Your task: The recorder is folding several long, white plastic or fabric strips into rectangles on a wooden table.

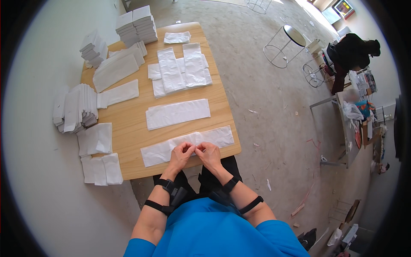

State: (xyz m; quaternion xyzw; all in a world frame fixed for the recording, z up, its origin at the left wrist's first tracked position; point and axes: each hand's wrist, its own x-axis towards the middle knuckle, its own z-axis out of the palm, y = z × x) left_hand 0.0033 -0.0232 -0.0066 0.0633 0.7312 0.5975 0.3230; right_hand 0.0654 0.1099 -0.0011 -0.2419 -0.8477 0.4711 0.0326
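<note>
A long, creased white plastic strip (pixel 165 150), flat like a folded bag, lies along the table's near edge. At the middle of its near side, my left hand (pixel 182 153) pinches it with thumb and fingertips together. My right hand (pixel 208 155) is closed the same way just beside it, and the fingertips of both hands almost meet. The bit between the fingers is mostly hidden. Just beyond, a shorter white strip (pixel 178 114) lies flat, apart from both hands.
Crossed white strips (pixel 171 70) lie farther back on the wooden table (pixel 128 165). Stacks of white boxes (pixel 137 25) and bundled flat white pieces (pixel 75 109) line the left side by the wall. On the right are a round stool (pixel 294 36), a cluttered table (pixel 349 128) and a person in black (pixel 349 53).
</note>
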